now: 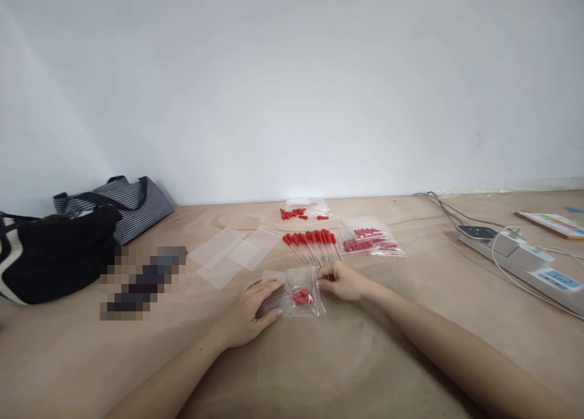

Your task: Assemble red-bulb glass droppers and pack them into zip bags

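Observation:
A clear zip-lock bag (298,284) with several red rubber bulbs (302,296) in it lies flat on the table before me. My left hand (255,309) rests on its left end, fingers stretched out and thumb apart. At the opposite end, by the zip strip, my right hand (342,280) pinches the bag's edge between thumb and fingers. Just beyond the bag a row of droppers (310,239) is laid out, their red bulbs pointing away and thin clear tubes towards me.
Flat clear bags (232,253) overlap at the left. Filled bags of red bulbs (371,239) are stacked right of the droppers. Loose red bulbs (292,213) lie near the wall. A power strip (524,270) with cables stands right; a black bag (59,261) and striped bag (141,206) left.

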{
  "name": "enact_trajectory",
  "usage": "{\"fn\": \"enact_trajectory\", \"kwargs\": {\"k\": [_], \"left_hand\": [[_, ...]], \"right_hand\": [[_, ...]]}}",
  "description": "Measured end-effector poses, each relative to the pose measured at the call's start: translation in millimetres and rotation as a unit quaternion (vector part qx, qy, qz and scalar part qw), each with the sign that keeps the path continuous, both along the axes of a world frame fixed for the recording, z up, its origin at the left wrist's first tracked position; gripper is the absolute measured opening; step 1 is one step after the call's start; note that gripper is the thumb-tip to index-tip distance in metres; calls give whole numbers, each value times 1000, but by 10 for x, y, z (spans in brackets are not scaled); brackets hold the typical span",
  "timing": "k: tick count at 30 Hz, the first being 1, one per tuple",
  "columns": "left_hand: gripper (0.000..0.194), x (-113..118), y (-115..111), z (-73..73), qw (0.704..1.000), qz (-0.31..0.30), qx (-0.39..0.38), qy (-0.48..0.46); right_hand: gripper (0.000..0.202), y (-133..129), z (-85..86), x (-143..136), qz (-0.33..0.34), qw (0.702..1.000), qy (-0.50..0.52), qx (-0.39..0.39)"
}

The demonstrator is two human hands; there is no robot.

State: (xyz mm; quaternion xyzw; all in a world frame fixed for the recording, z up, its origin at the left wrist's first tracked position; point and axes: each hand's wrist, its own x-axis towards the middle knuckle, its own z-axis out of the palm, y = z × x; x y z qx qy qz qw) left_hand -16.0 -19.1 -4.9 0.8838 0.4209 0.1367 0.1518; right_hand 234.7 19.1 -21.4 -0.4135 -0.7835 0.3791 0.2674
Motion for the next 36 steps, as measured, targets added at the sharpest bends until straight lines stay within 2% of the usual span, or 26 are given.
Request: {"fn": "enact_trajectory", "kwargs": {"k": [2, 3, 4, 6, 10, 16, 19, 22, 24, 25, 27, 29, 33, 36], "left_hand": [[46, 1, -3, 7, 1000, 4, -3, 3], [46, 0, -3, 8, 1000, 5, -4, 4], [46, -2, -3, 6, 1000, 5, -5, 5], [46, -8, -2, 0, 1000, 4, -6, 6], [47, -9, -6, -3, 1000, 6, -13, 16], [48, 8, -18, 24, 999, 11, -24, 30], [47, 5, -22, 26, 999, 10, -22, 31], [47, 3, -26, 30, 999, 7, -21, 30], [47, 5, -28, 34, 999, 7, -20, 29], [47, 7, -28, 35, 999, 8, -20, 28], [47, 11, -29, 36, 999, 11, -20, 25], [47, 14, -29, 35, 999, 12, -21, 24], [47, 18, -29, 40, 999, 20, -25, 21], [47, 16, -30, 48, 999, 19, -25, 18]], "right_hand": [[13, 132, 70, 60, -90, 996, -27, 7], [10, 214, 107, 72, -155, 986, -48, 27], [7, 301, 141, 67, -193, 979, -60, 39], [5, 471, 192, 2, -235, 968, -76, 52], [25, 686, 202, -253, -286, 950, -109, 51], [22, 744, 202, -476, -302, 944, -130, 19], [27, 747, 285, -437, -296, 948, -114, 6], [44, 670, 373, -269, -282, 956, -81, 0], [56, 546, 382, -103, -268, 963, -37, -4], [60, 465, 363, -16, -251, 967, 46, -18], [65, 286, 281, 141, -238, 955, 171, -35], [62, 116, 164, 249, -247, 940, 233, -38], [53, -88, -20, 277, -262, 908, 320, -64], [51, -127, -56, 190, -258, 886, 375, -93]]}}
